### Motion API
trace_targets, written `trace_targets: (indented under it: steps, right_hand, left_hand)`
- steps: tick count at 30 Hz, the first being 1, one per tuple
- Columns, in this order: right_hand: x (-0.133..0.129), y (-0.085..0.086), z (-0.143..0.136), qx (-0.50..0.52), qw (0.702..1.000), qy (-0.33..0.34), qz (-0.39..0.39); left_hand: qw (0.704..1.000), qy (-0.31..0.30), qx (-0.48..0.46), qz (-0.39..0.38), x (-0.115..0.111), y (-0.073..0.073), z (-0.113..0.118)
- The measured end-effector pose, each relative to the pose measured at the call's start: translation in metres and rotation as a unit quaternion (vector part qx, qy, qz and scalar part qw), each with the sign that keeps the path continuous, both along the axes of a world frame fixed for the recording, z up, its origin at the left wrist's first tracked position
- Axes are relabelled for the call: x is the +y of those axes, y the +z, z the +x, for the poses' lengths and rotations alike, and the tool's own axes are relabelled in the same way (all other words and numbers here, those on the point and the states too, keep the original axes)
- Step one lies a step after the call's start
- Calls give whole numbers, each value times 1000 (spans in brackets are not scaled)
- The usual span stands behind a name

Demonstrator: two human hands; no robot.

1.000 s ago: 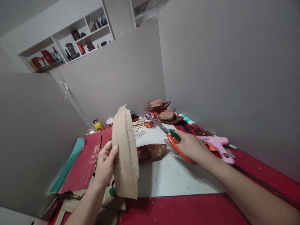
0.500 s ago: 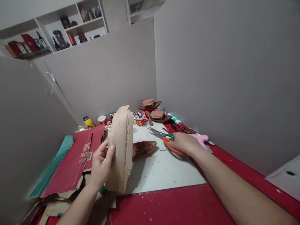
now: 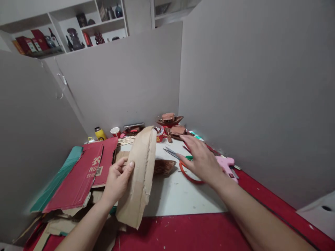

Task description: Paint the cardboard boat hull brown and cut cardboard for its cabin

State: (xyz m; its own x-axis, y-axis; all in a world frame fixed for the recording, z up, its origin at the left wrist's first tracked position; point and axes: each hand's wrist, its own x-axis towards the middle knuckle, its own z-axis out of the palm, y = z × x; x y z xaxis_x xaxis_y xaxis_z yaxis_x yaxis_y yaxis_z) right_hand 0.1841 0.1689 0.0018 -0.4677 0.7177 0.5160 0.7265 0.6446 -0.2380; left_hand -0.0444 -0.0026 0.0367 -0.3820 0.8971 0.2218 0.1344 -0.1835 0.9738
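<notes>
My left hand [image 3: 119, 179] pinches a curved piece of brown cardboard [image 3: 138, 174] between thumb and fingers, holding it tilted above the table. Its right edge is torn and ragged. Above the scissors [image 3: 190, 177] hovers my right hand [image 3: 202, 162], fingers spread and holding nothing. These scissors have orange and green handles and lie on the white board [image 3: 180, 198], blades pointing left, partly hidden by the hand. Behind the cardboard, a brown ribbed boat-shaped piece [image 3: 164, 167] is partly covered.
Red printed cardboard [image 3: 81, 174] and a teal sheet [image 3: 60, 177] lie at left. At the back stand a yellow bottle [image 3: 99, 134], a paper cup [image 3: 115, 132] and two model boats, one farther back [image 3: 169, 119]. A pink glue gun [image 3: 226, 164] rests at right.
My right hand has let go of the scissors and risen with its fingers spread; the scissors now lie on the board. The cardboard in my left hand has tilted more and come slightly lower.
</notes>
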Motion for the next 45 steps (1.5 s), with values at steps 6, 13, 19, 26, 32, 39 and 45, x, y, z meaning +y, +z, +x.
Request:
trace_targets:
  steps: [6,13,19,26,32,39,45]
  right_hand:
    - [-36,13,-27,62,896,279,341]
    - [-20,40,-33,38,871,332,359]
    - [-6,54,-39,114,874,406,240]
    - [26,75,-50,124,867,455,160]
    - [55,66,-67,114,887,441,82]
    - [71,54,-92,129,876,463,-31]
    - [85,34,-112,135,853,497,-82]
  left_hand:
    - [992,-93,-67,-42,-1,-3,25]
    - [963,-223,-113,-101,-13,0,22]
    - [956,-266,-63,-107,-15,22,12]
    - [971,-171,165,-38,12,40,5]
    - [960,-211,160,-92,35,31,-12]
    - [973,-85,214,-18,57,13,-23]
    - [975,-71,209,-14,61,-12,-19]
